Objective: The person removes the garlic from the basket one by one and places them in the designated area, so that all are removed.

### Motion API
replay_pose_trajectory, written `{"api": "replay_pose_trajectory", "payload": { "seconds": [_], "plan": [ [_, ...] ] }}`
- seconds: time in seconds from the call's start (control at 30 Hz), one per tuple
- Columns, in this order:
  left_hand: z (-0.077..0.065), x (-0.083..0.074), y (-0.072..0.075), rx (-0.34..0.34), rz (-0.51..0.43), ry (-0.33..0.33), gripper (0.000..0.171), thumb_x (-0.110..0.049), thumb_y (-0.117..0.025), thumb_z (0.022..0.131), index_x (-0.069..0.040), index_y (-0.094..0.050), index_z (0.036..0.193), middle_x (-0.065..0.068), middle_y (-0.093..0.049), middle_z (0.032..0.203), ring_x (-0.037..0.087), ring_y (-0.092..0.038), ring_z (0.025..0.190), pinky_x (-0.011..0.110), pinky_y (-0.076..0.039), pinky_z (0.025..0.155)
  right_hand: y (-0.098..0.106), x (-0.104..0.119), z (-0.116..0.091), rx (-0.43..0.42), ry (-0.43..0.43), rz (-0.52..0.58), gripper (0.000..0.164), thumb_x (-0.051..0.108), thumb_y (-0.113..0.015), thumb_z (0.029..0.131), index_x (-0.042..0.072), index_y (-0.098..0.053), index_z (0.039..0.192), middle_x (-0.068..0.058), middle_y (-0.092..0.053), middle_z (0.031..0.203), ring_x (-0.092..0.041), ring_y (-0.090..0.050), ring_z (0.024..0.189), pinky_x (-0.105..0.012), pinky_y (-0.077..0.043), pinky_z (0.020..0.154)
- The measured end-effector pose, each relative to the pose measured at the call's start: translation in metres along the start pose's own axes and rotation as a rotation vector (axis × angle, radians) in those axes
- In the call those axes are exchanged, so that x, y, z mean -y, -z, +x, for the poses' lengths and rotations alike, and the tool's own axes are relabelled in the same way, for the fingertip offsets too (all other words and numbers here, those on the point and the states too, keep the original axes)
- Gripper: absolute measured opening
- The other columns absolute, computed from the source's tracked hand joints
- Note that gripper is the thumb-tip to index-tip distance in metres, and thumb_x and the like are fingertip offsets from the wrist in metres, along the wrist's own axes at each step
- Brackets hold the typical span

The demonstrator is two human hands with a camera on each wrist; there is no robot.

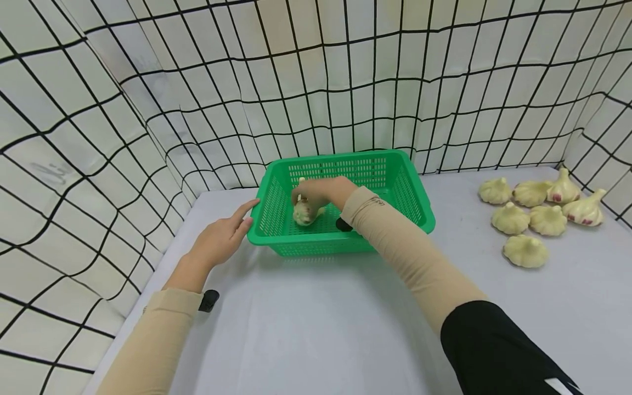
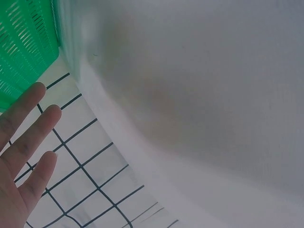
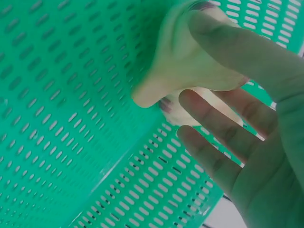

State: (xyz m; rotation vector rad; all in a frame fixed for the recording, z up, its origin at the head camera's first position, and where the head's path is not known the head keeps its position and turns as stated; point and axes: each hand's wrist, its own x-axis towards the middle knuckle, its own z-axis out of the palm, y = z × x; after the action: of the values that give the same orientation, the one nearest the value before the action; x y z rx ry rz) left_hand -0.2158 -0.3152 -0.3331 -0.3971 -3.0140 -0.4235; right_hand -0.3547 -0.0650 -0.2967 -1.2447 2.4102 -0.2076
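My right hand [image 1: 323, 191] reaches down inside the green slotted plastic basket [image 1: 340, 239], toward its left end. It holds a garlic bulb [image 3: 190, 61], with the thumb laid over it in the right wrist view. A second garlic bulb [image 3: 175, 115] shows just beneath the held one, partly hidden by it and by the fingers. At the basket's left rim, my left hand [image 1: 217, 241] has its fingers extended, fingertips right at the edge. In the left wrist view these fingers [image 2: 31, 128] are spread beside the basket's outer wall.
Several garlic bulbs [image 1: 525, 251] lie grouped on the white tabletop [image 1: 316, 318] to the right of the basket. Black netting [image 1: 345, 88] over white panels rises behind the table and along both sides. The basket stands close to the back netting.
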Motion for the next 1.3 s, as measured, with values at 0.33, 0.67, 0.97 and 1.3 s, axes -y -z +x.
{"api": "replay_pose_trajectory", "payload": {
  "seconds": [0.33,0.67,0.97,1.3],
  "plan": [
    [0.002,0.000,0.002,0.004,0.014,0.018,0.056,-0.048,-0.026,0.112,-0.023,-0.026,0.162,0.018,-0.068,0.091,0.033,-0.065,0.080,0.052,-0.051,0.069,0.013,-0.012,-0.023,-0.113,-0.004,0.065,0.058,0.003,-0.077,0.091,0.010,-0.053,0.143,-0.016,-0.044,0.151,-0.030,-0.042,0.138,-0.038,-0.047,0.100],
    [0.002,0.001,0.002,0.003,0.012,0.013,0.057,-0.049,-0.024,0.112,-0.023,-0.026,0.163,0.022,-0.069,0.097,0.038,-0.066,0.086,0.054,-0.051,0.071,0.016,-0.027,-0.047,-0.188,-0.008,0.058,0.055,0.003,-0.079,0.089,0.007,-0.055,0.138,-0.013,-0.048,0.142,-0.028,-0.048,0.129,-0.039,-0.047,0.099],
    [0.003,0.001,0.002,0.020,0.010,0.010,0.058,-0.049,-0.023,0.112,-0.022,-0.025,0.163,0.019,-0.068,0.091,0.032,-0.064,0.078,0.051,-0.050,0.066,0.019,-0.038,-0.073,-0.209,-0.077,0.137,0.054,0.000,-0.075,0.091,0.008,-0.052,0.139,-0.015,-0.049,0.146,-0.030,-0.052,0.124,-0.041,-0.049,0.092],
    [0.002,-0.001,0.001,0.022,0.008,0.010,0.058,-0.048,-0.023,0.112,-0.021,-0.025,0.163,0.021,-0.069,0.095,0.033,-0.064,0.080,0.052,-0.050,0.067,0.024,-0.046,-0.101,-0.258,-0.052,0.171,0.051,-0.002,-0.069,0.091,0.006,-0.051,0.138,-0.016,-0.052,0.143,-0.027,-0.052,0.112,-0.040,-0.046,0.090]
  ]
}}
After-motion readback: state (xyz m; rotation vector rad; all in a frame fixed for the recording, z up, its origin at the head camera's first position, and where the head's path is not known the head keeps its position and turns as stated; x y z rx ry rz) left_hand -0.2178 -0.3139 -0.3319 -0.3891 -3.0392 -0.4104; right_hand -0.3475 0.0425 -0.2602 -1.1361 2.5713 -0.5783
